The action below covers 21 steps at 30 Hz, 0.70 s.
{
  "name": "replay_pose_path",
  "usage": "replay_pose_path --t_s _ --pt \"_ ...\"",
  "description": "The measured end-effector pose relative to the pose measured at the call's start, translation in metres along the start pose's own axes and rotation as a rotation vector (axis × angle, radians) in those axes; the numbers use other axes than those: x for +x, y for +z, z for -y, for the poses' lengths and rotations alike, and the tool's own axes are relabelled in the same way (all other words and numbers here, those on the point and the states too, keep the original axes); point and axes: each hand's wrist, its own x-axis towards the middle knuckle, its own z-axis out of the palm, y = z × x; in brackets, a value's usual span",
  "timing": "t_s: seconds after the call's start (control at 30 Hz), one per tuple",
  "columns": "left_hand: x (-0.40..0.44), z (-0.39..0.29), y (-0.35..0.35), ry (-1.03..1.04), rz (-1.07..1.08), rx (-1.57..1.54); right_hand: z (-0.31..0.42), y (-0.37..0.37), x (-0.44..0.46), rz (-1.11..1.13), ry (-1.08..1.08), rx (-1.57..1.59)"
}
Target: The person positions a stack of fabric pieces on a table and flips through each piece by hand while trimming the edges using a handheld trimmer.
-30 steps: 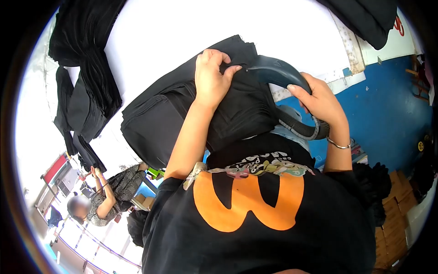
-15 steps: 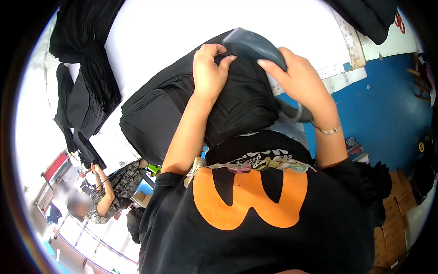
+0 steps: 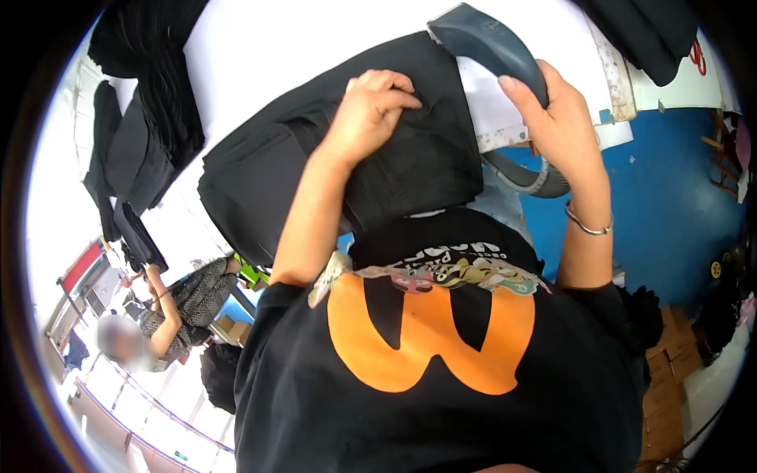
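A thick stack of folded black cloth pieces [image 3: 276, 173] lies at the near edge of the white table. On top of it rests my left hand [image 3: 371, 114], its fingers curled and closed at the upper layer of cloth; its fingertips are partly hidden. To the right, my right hand [image 3: 564, 118] is wrapped round a dark grey curved handheld tool [image 3: 493, 43], shaped like a clipper. The tool's narrow head points up and left, just past the stack's far right corner. A grey hose or thick cord [image 3: 524, 177] loops below my right wrist.
More black cloth bundles [image 3: 150, 102] hang over the table's left side, and another black pile [image 3: 643, 35] sits at the far right. A person [image 3: 162, 323] stands at lower left. Cardboard boxes [image 3: 670, 386] are on the right, near the blue floor [image 3: 654, 205].
My right hand has lifted the grey tool up and to the right, off the cloth and away from my left hand. My left hand has shifted slightly right, fingers more curled.
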Motion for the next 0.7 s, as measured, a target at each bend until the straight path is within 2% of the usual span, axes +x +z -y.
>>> replay_pose_path --t_s 0.07,0.1,0.13,0.17,0.2,0.27,0.33,0.4,0.47,0.53,0.57,0.6,0.63,0.67,0.7 --pt "0.001 0.010 -0.008 -0.081 0.019 -0.269 0.006 0.001 -0.007 0.144 -0.064 -0.083" --pt "-0.003 0.013 -0.015 -0.224 0.043 -0.305 0.005 0.003 -0.010 0.219 -0.146 -0.215" --pt "0.003 0.011 -0.026 -0.212 0.041 -0.296 0.004 0.006 -0.014 0.296 -0.227 -0.343" --pt "-0.001 0.018 -0.028 -0.170 0.039 -0.186 0.003 0.007 -0.020 0.412 -0.194 -0.511" --pt "-0.005 0.027 -0.028 -0.129 0.037 -0.074 0.005 0.002 -0.025 0.428 -0.200 -0.521" --pt "-0.011 0.032 -0.026 -0.155 0.017 -0.156 0.010 -0.010 -0.031 0.434 -0.126 -0.592" --pt "-0.011 0.037 -0.021 -0.054 0.045 -0.103 0.023 0.001 -0.027 0.429 -0.121 -0.646" --pt "-0.008 0.040 -0.022 -0.041 0.013 -0.142 0.029 0.027 -0.013 0.382 -0.320 -0.679" --pt "-0.008 0.045 -0.027 -0.165 0.076 -0.285 0.026 0.042 -0.009 0.354 -0.353 -0.644" --pt "-0.010 0.046 -0.027 -0.145 0.069 -0.292 0.023 0.034 -0.012 0.410 -0.237 -0.518" --pt "-0.011 0.044 -0.025 -0.105 0.034 -0.214 0.018 0.020 -0.019 0.448 -0.151 -0.473" --pt "-0.011 0.039 -0.023 -0.065 -0.001 -0.136 0.014 0.004 -0.026 0.448 -0.154 -0.480" --pt "-0.009 0.027 -0.020 -0.070 -0.130 -0.061 0.010 -0.013 -0.034 0.452 -0.061 -0.430" --pt "-0.010 0.020 -0.025 -0.066 -0.132 -0.065 0.007 -0.024 -0.040 0.454 0.036 -0.379" --pt "-0.009 0.014 -0.034 -0.165 0.088 -0.064 0.003 -0.031 -0.043 0.449 0.039 -0.382"
